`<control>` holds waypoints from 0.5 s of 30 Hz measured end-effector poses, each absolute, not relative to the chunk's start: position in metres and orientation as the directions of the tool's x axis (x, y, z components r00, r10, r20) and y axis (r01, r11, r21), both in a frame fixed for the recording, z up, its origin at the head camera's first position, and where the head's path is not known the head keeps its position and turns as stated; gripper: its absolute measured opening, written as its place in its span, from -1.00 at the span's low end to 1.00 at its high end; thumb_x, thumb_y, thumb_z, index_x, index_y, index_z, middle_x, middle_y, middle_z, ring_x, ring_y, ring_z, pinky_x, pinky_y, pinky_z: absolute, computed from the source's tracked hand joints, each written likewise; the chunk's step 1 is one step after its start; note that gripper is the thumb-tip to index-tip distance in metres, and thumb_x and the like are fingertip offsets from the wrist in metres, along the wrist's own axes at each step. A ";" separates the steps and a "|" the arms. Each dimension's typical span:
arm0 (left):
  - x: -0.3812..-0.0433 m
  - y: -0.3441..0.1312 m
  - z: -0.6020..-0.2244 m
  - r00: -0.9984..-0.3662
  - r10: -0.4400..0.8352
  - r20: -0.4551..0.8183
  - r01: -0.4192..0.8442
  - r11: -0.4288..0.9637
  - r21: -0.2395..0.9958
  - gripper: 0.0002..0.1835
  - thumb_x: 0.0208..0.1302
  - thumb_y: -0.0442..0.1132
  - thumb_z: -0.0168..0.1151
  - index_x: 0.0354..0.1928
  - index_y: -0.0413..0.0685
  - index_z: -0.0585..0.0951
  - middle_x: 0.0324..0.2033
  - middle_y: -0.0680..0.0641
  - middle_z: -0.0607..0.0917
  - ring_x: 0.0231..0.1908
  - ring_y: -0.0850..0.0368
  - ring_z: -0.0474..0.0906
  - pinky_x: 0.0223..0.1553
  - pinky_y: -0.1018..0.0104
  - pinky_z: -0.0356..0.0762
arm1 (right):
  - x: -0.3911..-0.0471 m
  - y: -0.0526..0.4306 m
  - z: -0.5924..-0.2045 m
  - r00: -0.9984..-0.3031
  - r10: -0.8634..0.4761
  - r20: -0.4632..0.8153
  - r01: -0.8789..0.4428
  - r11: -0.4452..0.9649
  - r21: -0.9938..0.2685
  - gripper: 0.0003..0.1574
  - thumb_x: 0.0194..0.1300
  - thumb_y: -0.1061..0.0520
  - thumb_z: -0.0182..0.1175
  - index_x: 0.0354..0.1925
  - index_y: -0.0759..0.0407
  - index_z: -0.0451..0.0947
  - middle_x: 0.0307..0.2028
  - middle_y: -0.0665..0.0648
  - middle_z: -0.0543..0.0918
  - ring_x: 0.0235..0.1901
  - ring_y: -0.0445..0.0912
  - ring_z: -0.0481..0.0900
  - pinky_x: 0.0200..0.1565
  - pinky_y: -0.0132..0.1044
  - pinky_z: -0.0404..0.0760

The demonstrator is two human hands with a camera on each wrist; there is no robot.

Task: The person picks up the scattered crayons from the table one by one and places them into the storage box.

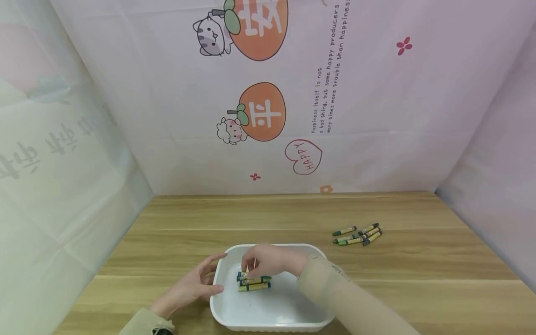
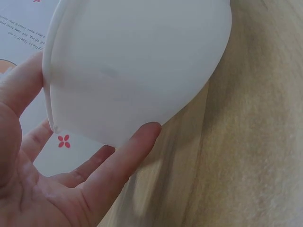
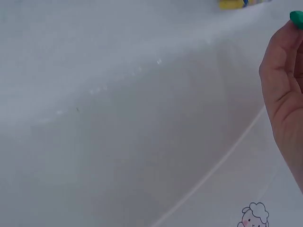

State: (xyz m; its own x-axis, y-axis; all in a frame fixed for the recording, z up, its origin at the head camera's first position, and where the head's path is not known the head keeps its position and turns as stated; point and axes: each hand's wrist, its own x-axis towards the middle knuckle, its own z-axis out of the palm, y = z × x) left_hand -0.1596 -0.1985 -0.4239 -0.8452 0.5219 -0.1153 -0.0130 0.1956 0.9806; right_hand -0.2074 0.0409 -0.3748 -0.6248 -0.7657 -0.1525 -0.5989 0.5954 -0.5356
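A white plastic tray (image 1: 289,307) sits on the wooden table, several green crayons (image 1: 254,287) with yellow wrappers lying side by side in its left half. My right hand (image 1: 268,260) is inside the tray, over these crayons, thumb and fingertips pinching a crayon. Its green tip (image 3: 297,19) shows at the fingertips in the right wrist view; my fingers hide most of the rest. At the tray's left end, my left hand (image 1: 194,284) rests thumb and forefinger on the rim. Its fairly straight fingers touch the outer wall (image 2: 128,80) in the left wrist view.
Loose green crayons (image 1: 351,240) lie in a small group on the table (image 1: 180,242), beyond the tray to the right. White printed cloth (image 1: 188,153) hangs behind the table and along both sides.
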 end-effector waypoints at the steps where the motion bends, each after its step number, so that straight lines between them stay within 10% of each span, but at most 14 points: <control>1: -0.160 -0.199 -0.424 -0.844 0.524 -0.115 -0.013 0.194 0.981 -0.11 0.17 -0.32 0.28 0.45 -0.18 -0.02 0.29 -0.54 0.13 0.16 -0.29 0.40 -0.18 0.20 0.64 | -0.207 0.041 -0.378 -0.621 -0.768 -0.156 -0.601 0.595 -0.533 -0.95 0.20 0.16 0.29 -0.31 0.04 0.61 -0.49 -0.17 0.50 -0.47 -0.35 0.40 -0.39 -0.53 0.46; 15: -0.160 -0.199 -0.425 -0.838 0.533 -0.120 -0.010 0.205 0.979 -0.12 0.19 -0.31 0.28 0.45 -0.16 -0.02 0.29 -0.53 0.14 0.15 -0.21 0.42 -0.22 0.25 0.64 | -0.202 0.038 -0.396 -0.572 -0.802 -0.171 -0.644 0.568 -0.513 -0.91 0.09 0.22 0.37 -0.40 0.09 0.62 -0.59 -0.18 0.43 -0.52 -0.38 0.34 -0.38 -0.59 0.41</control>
